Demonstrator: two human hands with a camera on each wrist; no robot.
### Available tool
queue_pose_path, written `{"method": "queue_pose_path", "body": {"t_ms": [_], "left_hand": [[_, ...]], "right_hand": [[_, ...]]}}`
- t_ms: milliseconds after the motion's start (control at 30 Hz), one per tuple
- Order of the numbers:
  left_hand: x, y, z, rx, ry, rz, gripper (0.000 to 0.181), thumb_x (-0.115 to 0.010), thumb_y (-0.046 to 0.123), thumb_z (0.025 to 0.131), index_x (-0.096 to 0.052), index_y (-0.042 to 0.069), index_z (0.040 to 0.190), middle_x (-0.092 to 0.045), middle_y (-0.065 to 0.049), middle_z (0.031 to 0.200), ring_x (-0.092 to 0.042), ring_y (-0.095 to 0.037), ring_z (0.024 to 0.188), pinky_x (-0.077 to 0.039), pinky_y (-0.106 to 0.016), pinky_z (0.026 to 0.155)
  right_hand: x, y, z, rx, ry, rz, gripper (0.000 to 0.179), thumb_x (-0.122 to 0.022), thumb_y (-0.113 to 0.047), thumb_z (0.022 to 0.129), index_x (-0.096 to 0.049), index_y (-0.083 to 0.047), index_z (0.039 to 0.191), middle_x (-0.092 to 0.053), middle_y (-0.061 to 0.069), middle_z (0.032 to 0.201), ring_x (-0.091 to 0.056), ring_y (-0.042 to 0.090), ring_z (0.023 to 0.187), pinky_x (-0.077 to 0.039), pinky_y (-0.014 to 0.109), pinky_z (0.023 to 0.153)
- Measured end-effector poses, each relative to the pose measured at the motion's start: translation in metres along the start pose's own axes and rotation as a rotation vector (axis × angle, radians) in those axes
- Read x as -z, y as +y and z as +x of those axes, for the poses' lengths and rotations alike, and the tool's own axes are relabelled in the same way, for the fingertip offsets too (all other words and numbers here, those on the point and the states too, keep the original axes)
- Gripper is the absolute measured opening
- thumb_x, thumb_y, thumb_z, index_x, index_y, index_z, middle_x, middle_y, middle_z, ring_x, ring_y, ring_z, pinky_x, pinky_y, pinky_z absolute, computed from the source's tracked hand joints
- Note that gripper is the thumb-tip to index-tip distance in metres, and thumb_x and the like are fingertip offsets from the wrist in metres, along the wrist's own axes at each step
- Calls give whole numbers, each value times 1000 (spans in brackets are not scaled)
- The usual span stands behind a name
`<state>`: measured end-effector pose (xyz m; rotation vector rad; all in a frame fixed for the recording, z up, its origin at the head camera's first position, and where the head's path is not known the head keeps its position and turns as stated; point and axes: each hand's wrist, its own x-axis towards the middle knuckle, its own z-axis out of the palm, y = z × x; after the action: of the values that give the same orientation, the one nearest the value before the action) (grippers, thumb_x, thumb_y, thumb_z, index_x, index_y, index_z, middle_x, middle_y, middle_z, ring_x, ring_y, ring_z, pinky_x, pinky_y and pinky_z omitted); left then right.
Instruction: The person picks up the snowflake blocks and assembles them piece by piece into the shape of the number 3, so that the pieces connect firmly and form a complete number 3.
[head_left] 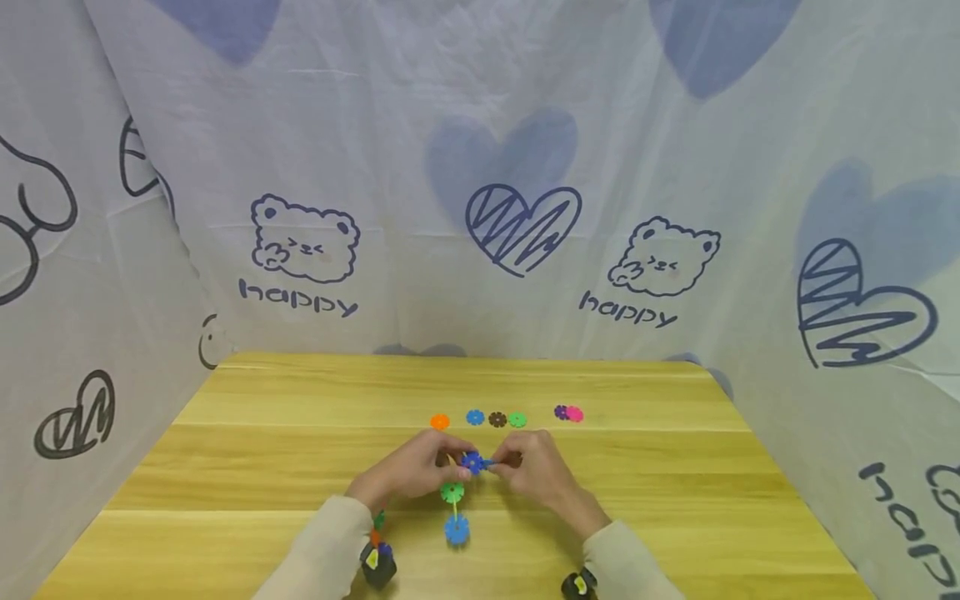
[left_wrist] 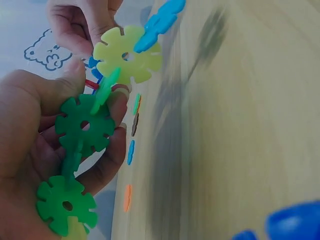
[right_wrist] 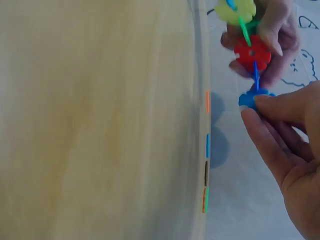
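Green, yellow, red and blue, a branching chain [left_wrist: 85, 137] of glossy, plastic-looking, flower-notched discs is gripped in the left hand [head_left: 416, 468] above the middle of the table [head_left: 675, 500]. The right hand [head_left: 538, 468] pinches a blue disc [right_wrist: 246, 99] against the chain's dark blue disc [head_left: 472, 463]; whether its slot is fully seated cannot be told. The other discs there already stand joined, set crosswise. Toward the smooth, wood-grained table's far edge, an orange disc [head_left: 440, 422], light blue disc [head_left: 475, 417], brown disc [head_left: 498, 420] and green disc [head_left: 517, 419] lie flat, unadded; a purple disc [head_left: 560, 412] and pink disc [head_left: 575, 414] touch nearer the far right corner.
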<state>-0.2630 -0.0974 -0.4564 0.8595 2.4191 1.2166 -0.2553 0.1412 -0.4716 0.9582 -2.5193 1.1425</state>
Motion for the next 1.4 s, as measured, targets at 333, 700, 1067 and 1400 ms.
{"method": "queue_pose_path", "body": {"t_ms": [333, 700, 1067, 1400], "left_hand": [[-2, 2, 0, 12, -7, -19, 39, -71, 20, 99, -67, 1, 133, -74, 1, 103, -67, -11, 86, -57, -25, 77], [0, 1, -1, 31, 5, -29, 42, -71, 24, 99, -67, 4, 135, -74, 0, 108, -66, -13, 90, -57, -29, 80], [2, -1, -3, 2, 12, -5, 40, -69, 22, 100, -66, 3, 135, -75, -1, 108, -67, -11, 89, -56, -26, 81], [3, -3, -3, -6, -14, -114, 41, -63, 16, 103, -61, -3, 138, -78, -13, 113, -76, -24, 100, -61, -35, 93]], "right_hand": [[1, 4, 1, 33, -4, 15, 13, -79, 11, 81, -76, -2, 80, -76, 10, 78, -70, 15, 67, -57, 16, 64], [-2, 5, 0, -51, 13, 76, 16, -79, 10, 81, -73, -4, 80, -74, 7, 75, -64, 4, 65, -58, 18, 63], [-7, -6, 1, -48, 63, -44, 19, -79, 10, 80, -70, -6, 78, -71, 5, 73, -60, 2, 63, -54, 16, 58], [-9, -9, 2, 120, 131, -162, 24, -79, 16, 74, -66, -5, 74, -67, 5, 68, -57, 5, 59, -47, 11, 54]]}}
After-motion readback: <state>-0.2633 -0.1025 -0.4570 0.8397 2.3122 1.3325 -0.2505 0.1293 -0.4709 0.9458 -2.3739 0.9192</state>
